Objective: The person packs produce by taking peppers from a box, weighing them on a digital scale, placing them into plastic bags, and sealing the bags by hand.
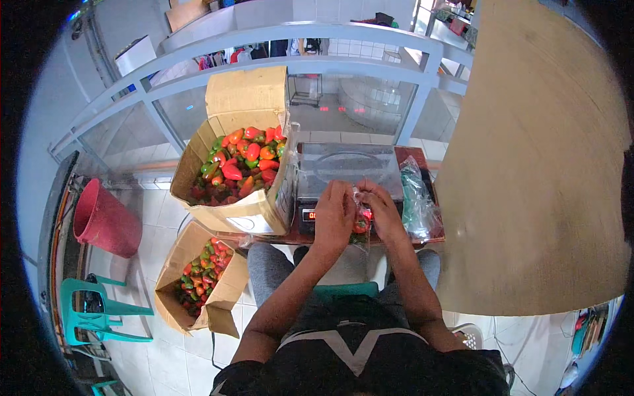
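We see the left hand (pixel 335 210) and the right hand (pixel 382 208) meeting at the upper part of a clear plastic bag (pixel 358 195), fingertips drawn together and pinching the film; we cannot tell which fingers bear the pressure. The bag, with a red pepper (pixel 361 226) showing through it, hangs before the scale (pixel 350 175) at the near edge of the table (pixel 434 233). We judge three risks: a slack pinch could drop the bag between the knees; a hard pull could split the film; a jolt to the well-filled carton (pixel 246 92) could send peppers (pixel 253 152) rolling.
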{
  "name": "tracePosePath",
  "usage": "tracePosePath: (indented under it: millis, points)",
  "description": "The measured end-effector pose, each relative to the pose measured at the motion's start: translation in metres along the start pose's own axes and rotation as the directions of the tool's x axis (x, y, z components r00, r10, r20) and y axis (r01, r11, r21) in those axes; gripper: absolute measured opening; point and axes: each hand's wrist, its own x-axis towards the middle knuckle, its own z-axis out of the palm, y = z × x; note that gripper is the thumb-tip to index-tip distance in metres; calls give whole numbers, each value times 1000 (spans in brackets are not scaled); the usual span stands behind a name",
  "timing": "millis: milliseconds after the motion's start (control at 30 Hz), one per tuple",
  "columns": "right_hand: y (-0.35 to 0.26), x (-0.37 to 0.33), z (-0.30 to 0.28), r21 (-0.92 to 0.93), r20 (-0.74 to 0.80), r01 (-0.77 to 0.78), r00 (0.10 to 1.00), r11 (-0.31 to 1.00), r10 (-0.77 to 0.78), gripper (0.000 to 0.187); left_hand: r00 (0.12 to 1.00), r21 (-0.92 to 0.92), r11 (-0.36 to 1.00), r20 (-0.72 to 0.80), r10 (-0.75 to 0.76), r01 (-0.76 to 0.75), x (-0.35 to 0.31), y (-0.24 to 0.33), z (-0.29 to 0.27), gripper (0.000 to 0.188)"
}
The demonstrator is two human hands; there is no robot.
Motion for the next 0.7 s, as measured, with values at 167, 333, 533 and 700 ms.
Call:
tracePosePath:
  millis: [167, 333, 533, 700]
  points:
    - [5, 10, -10, -19, 267, 29, 963, 999, -23, 14, 997, -39, 999, -71, -32, 29, 3, -2, 0, 12]
    - [-2, 5, -4, -10, 233, 54, 971, 998, -51, 10, 997, -101, 993, -28, -68, 65, 7, -8, -4, 11]
    - [2, 10, -20, 48, 378, 43, 924, 998, -58, 11, 997, -162, 985, 37, -61, 66, 6, -7, -5, 11]
    - [5, 2, -7, -138, 176, 287, 949, 948, -261, 16, 994, -135, 985, 11, -105, 106, 9, -7, -6, 11]
